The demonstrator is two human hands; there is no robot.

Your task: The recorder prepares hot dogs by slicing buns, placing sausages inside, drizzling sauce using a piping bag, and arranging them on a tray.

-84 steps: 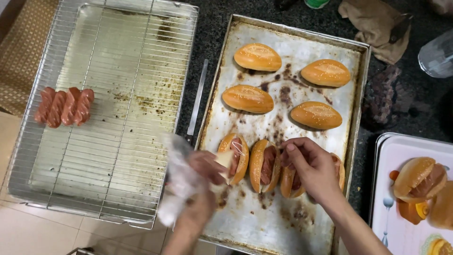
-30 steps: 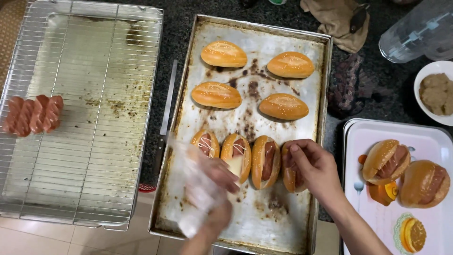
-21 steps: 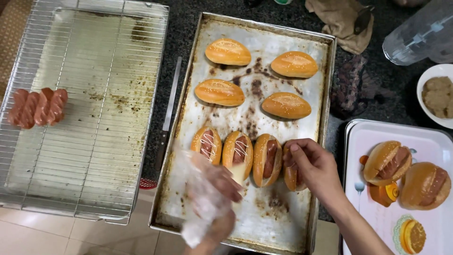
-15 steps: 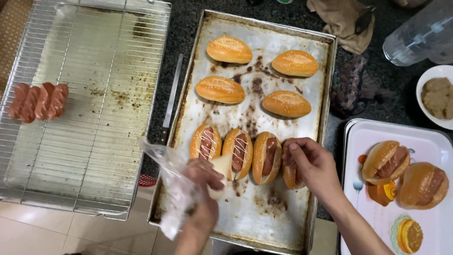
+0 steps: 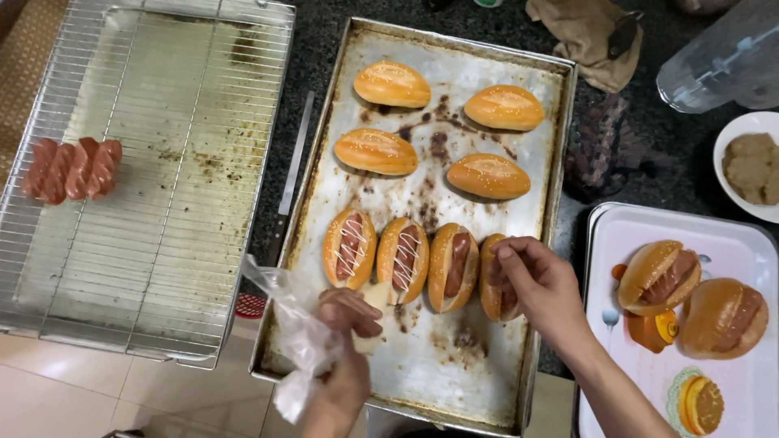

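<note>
A worn metal baking tray [image 5: 487, 365] holds several plain buns at the back and a front row of several split buns with sausages. My left hand [image 5: 345, 357] grips a clear plastic piping bag [image 5: 300, 337] of white sauce, its tip just below the second sausage bun [image 5: 403, 259]. The leftmost sausage bun [image 5: 349, 247] has white zigzag lines on it, and the second carries some too. My right hand [image 5: 540, 284] rests on the rightmost sausage bun [image 5: 492, 284], covering most of it.
A wire rack [image 5: 154, 178] on the left carries several sausages [image 5: 71, 169]. A knife [image 5: 284, 191] lies between rack and tray. A white tray [image 5: 625, 235] on the right holds filled buns; behind it stand a small bowl [image 5: 751, 166], a plastic container [image 5: 722, 61] and a brown cloth [image 5: 588, 36].
My left hand has carried the piping bag along the front row, laying white lines on the leftmost buns, then drawn back toward the tray's front edge. My right hand stayed on the rightmost bun.
</note>
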